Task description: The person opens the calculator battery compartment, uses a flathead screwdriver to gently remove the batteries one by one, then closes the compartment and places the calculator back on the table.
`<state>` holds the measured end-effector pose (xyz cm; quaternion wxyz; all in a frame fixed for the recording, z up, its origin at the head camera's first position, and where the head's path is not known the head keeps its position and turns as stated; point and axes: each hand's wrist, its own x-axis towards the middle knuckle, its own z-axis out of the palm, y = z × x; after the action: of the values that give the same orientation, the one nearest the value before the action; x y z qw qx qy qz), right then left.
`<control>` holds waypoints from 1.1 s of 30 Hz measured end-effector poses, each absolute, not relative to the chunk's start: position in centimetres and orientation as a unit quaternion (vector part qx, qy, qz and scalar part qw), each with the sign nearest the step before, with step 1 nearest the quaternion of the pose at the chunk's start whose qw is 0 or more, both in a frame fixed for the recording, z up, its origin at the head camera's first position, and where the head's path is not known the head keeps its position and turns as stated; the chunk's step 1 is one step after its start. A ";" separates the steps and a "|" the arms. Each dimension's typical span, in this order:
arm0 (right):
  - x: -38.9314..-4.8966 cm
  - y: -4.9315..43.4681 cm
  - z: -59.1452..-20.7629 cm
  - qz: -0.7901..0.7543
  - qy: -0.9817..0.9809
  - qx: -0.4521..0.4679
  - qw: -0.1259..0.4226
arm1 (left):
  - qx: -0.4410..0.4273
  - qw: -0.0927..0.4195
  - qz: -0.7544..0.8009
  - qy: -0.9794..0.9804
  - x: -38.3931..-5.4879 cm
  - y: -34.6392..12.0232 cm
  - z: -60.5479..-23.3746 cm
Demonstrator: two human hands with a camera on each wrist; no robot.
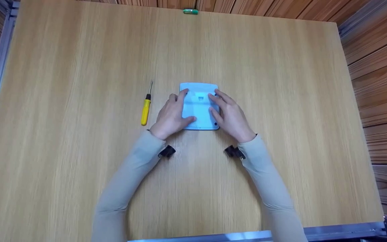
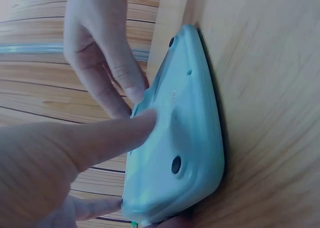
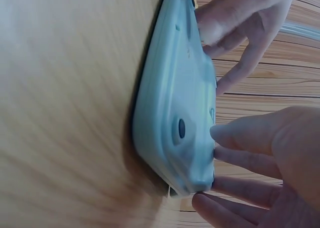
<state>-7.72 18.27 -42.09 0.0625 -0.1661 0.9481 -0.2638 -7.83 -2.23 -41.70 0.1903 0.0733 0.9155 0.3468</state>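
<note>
A light-blue plastic calculator (image 1: 198,112) lies on the table, its back upward, with small black round feet (image 2: 176,164) and a small latch near its far end. My left hand (image 1: 170,113) holds it by the left side: the thumb rests on the back near the close edge, one finger reaches the far left corner, and others lie against the side. Over the right side, my right hand (image 1: 232,116) has its fingers spread and fairly straight, with fingertips touching or just above the back. To the left lies a screwdriver (image 1: 145,109) with a yellow handle, tip pointing away.
A green battery (image 1: 190,11) sits at the far edge of the wooden table (image 1: 79,84). Wood-patterned walls (image 1: 381,101) stand around the table, and a metal rail (image 1: 213,237) runs along its near edge. Each wrist carries a small black camera (image 1: 167,151).
</note>
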 end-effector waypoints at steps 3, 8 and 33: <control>-7.7 18.2 -42.1 -0.261 0.949 -0.163 0.064 | 0.062 0.191 0.360 0.911 -7.9 -2.4 -41.7; -7.6 18.1 -42.1 -0.268 0.948 -0.160 0.061 | 0.041 0.196 0.381 0.903 -8.2 -2.4 -41.7; -7.6 17.1 -41.5 -0.379 0.912 -0.130 0.084 | -0.009 0.117 0.499 0.859 -8.5 -2.5 -41.2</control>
<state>-7.59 17.13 -41.53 0.0844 -0.1295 0.9124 -0.3791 -8.55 -2.47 -41.17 0.1174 -0.0092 0.8586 0.4989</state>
